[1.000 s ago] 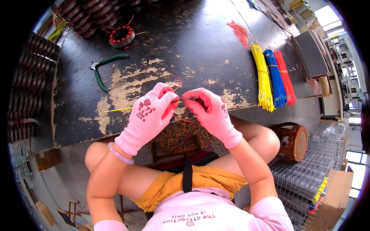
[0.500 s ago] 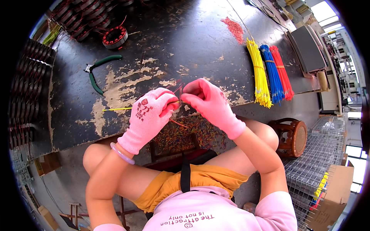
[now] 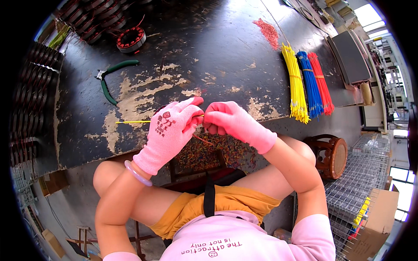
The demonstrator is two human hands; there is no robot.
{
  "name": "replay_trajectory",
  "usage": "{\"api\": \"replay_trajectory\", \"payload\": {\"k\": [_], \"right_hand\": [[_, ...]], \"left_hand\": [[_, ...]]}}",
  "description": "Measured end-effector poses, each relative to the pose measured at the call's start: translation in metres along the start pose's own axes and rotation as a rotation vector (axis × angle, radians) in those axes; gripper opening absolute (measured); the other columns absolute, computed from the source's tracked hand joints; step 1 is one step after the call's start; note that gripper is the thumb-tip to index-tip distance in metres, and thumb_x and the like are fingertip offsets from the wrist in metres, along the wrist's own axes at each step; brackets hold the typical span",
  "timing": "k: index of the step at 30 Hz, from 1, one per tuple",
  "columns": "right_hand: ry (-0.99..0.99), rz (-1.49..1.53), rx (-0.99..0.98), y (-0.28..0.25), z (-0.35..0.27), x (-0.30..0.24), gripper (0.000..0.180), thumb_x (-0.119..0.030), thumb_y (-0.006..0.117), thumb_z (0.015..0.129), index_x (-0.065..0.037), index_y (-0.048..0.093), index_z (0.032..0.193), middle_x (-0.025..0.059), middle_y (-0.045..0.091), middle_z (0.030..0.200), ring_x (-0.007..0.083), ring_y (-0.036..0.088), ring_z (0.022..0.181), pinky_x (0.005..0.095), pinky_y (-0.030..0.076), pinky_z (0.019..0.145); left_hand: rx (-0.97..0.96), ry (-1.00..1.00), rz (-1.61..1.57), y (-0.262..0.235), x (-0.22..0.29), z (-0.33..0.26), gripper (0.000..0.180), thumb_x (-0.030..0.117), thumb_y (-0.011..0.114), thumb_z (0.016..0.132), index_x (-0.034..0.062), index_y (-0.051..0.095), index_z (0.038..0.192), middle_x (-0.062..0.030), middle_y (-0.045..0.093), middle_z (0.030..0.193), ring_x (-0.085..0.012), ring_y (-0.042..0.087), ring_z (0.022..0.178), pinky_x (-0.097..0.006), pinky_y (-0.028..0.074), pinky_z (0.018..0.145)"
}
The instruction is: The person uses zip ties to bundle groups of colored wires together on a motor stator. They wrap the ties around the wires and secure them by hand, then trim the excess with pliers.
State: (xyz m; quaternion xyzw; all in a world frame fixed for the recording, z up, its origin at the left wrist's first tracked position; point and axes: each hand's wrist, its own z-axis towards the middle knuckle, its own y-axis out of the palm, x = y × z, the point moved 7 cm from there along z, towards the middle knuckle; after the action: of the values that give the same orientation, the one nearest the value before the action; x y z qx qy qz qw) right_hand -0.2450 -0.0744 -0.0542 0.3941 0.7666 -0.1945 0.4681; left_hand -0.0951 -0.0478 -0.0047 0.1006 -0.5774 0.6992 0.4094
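Note:
Both my hands wear pink gloves and meet over the front edge of the dark worktable. My left hand [image 3: 167,126] is closed, with a thin yellow wire [image 3: 133,122] sticking out to its left and a bit of it showing by the fingertips. A reddish-brown lead [image 3: 203,140] hangs out below that hand; whatever it belongs to is mostly hidden under the glove. My right hand [image 3: 237,125] is closed in a pinch at the yellow wire's end, its fingertips right beside the left hand's.
Green-handled pliers [image 3: 106,82] lie open on the worn table [image 3: 183,52]. Behind them sits a wound stator [image 3: 131,40], near stacks of similar ones [image 3: 93,19]. Yellow [image 3: 296,87], blue [image 3: 310,82] and red wire bundles [image 3: 321,82] lie at right. Colourful scraps [image 3: 200,154] are below the edge.
My right hand has come down slightly and its fingers have curled in closer to the left hand. The thin reddish strands that stood up between the hands no longer show there.

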Motion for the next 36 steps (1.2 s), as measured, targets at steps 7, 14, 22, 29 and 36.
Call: {"api": "replay_trajectory", "payload": {"k": [7, 14, 22, 29, 36], "right_hand": [[-0.796, -0.967, 0.429, 0.004, -0.038, -0.047, 0.022, -0.025, 0.076, 0.089, -0.01, 0.068, 0.102, 0.0043, 0.068, 0.089, 0.0221, 0.067, 0.077, 0.0342, 0.053, 0.07], [-0.024, 0.067, 0.148, -0.007, 0.003, -0.002, 0.021, -0.02, 0.07, 0.094, 0.0, 0.068, 0.099, 0.0079, 0.07, 0.079, 0.0103, 0.064, 0.068, 0.0288, 0.053, 0.065], [-0.854, -0.961, 0.642, 0.002, -0.046, -0.045, 0.027, -0.025, 0.079, 0.088, -0.007, 0.068, 0.105, 0.0047, 0.071, 0.094, 0.0152, 0.068, 0.07, 0.0305, 0.054, 0.066], [0.05, 0.174, -0.046, 0.002, -0.009, 0.003, 0.025, -0.027, 0.059, 0.103, -0.004, 0.069, 0.1, 0.0018, 0.072, 0.09, 0.0104, 0.066, 0.075, 0.0251, 0.051, 0.065], [-0.799, -1.044, 0.364, 0.01, -0.029, -0.045, 0.017, -0.02, 0.059, 0.099, -0.007, 0.07, 0.101, 0.0047, 0.068, 0.084, 0.0118, 0.064, 0.072, 0.0307, 0.052, 0.067]], "left_hand": [[-0.025, -0.022, -0.054, 0.0, 0.0, 0.0, 0.015, 0.007, 0.071, 0.086, 0.0039, 0.068, 0.101, -0.0102, 0.072, 0.125, -0.0329, 0.069, 0.104, -0.04, 0.056, 0.088], [0.03, 0.019, -0.02, 0.001, 0.002, 0.0, 0.011, 0.01, 0.07, 0.085, 0.0067, 0.068, 0.096, -0.0068, 0.072, 0.123, -0.0302, 0.069, 0.096, -0.041, 0.055, 0.085], [0.013, -0.015, -0.033, -0.001, 0.001, 0.002, 0.012, 0.01, 0.069, 0.086, 0.0076, 0.069, 0.098, -0.0059, 0.072, 0.125, -0.0296, 0.069, 0.097, -0.041, 0.055, 0.086], [0.049, -0.003, -0.06, -0.002, -0.001, -0.002, 0.012, 0.007, 0.069, 0.084, 0.0067, 0.068, 0.096, -0.0065, 0.072, 0.126, -0.0301, 0.069, 0.095, -0.04, 0.055, 0.084], [-0.003, 0.001, -0.055, -0.001, -0.003, -0.001, 0.02, 0.002, 0.069, 0.083, 0.0044, 0.067, 0.103, -0.0114, 0.07, 0.131, -0.0319, 0.069, 0.098, -0.039, 0.056, 0.086]]}}
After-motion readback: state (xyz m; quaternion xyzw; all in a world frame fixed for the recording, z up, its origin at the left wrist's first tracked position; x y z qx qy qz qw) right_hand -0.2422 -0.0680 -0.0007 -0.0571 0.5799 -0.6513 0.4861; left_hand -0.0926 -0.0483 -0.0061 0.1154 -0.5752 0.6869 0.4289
